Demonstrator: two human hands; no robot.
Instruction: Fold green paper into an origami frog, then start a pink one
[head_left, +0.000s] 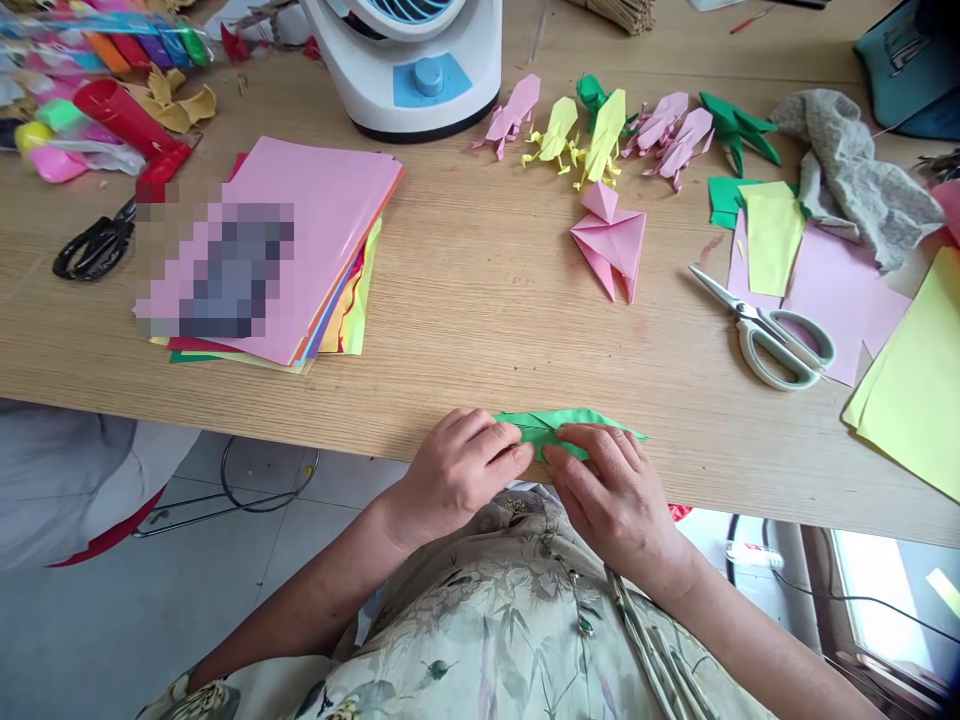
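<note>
A folded piece of green paper [555, 420] lies at the front edge of the table, held between both my hands. My left hand [469, 465] is closed on its left end, thumb and fingers pressed together. On the paper's right part, my right hand [611, 480] presses with bent fingers, the tips near the middle crease. The underside of the paper and some fingertips are hidden. Beyond my hands sits a pink folded paper figure [613, 245]. Further back stand several pink, yellow and green origami figures [604, 135] in a row.
White-handled scissors [780, 345] lie at right beside pink and yellow paper sheets [915, 370] and a grey cloth [855, 165]. At left are a stack of coloured paper [322, 220] and black-handled scissors [97, 245]. A white fan [420, 70] stands at the back.
</note>
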